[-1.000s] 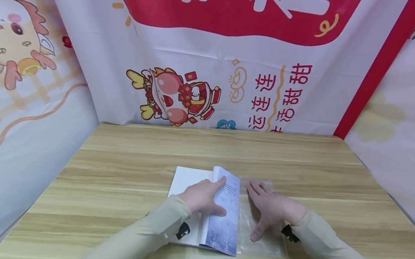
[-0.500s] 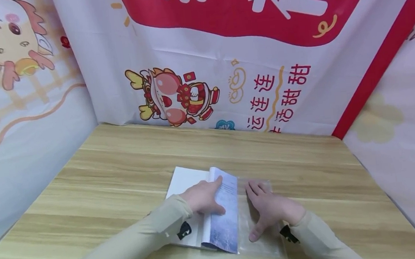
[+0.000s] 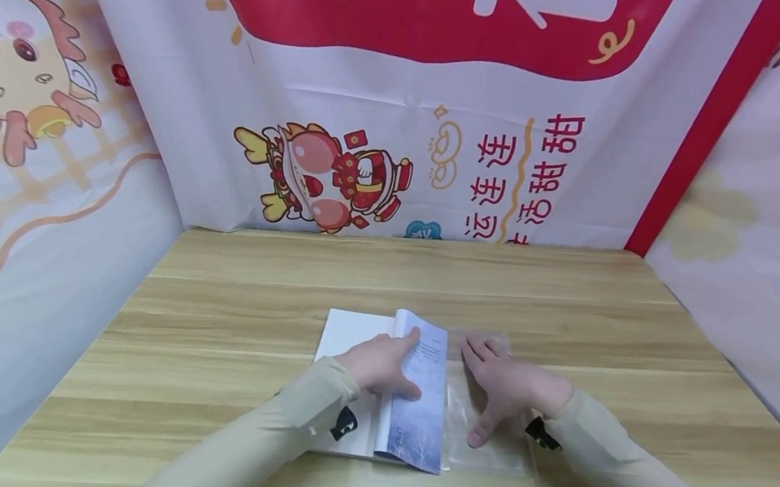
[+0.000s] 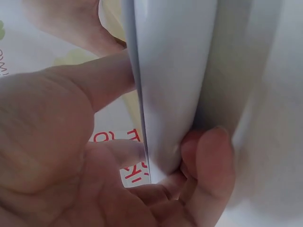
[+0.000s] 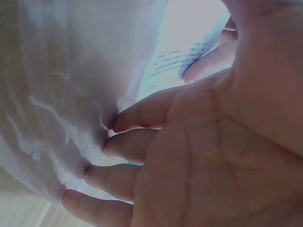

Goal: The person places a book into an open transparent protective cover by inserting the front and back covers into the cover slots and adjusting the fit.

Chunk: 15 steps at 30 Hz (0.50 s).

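On the table lies a book with white pages. Its thin blue-purple cover, printed with small text and pale trees, curves over toward the right. My left hand holds this cover; in the left wrist view its thumb is on one face and curled fingers are on the other face. A clear plastic sleeve lies flat, reaching right from under the cover. My right hand rests on the sleeve with fingers spread; in the right wrist view the fingertips touch the wrinkled plastic.
The wooden table extends around the book on all sides. A white and red printed cloth hangs along its far edge. More printed cloth stands at the left and right.
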### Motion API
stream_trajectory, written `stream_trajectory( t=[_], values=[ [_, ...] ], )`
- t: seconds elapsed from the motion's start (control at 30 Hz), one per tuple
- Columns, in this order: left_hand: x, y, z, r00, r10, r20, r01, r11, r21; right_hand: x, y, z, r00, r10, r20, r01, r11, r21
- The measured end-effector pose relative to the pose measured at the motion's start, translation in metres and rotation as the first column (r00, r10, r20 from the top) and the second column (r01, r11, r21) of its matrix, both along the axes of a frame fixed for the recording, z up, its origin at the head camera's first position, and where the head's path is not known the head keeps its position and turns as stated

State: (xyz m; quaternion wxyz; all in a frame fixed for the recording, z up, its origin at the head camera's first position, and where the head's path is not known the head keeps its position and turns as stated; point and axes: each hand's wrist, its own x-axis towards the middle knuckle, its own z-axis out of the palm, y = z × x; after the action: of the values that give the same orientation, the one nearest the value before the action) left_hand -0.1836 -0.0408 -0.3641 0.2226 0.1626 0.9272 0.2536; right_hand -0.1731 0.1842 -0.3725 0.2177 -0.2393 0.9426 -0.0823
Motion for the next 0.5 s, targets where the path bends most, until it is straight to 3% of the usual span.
stream_trajectory(
  t=[0.3, 0.5],
  values=[
    [0.0038, 0.0007, 0.0019, 0.995, -0.053, -0.083, 0.049, 0.998, -0.040, -0.0022, 0.0013, -0.0015, 1.000, 0.016, -0.007, -0.016, 1.000, -0.004],
    [0.0059, 0.0022, -0.0010, 0.991, -0.044, -0.126, 0.036, 0.997, -0.068, -0.0027, 0.0016, -0.0025, 0.999, 0.036, -0.023, -0.036, 0.999, -0.001]
  ],
)
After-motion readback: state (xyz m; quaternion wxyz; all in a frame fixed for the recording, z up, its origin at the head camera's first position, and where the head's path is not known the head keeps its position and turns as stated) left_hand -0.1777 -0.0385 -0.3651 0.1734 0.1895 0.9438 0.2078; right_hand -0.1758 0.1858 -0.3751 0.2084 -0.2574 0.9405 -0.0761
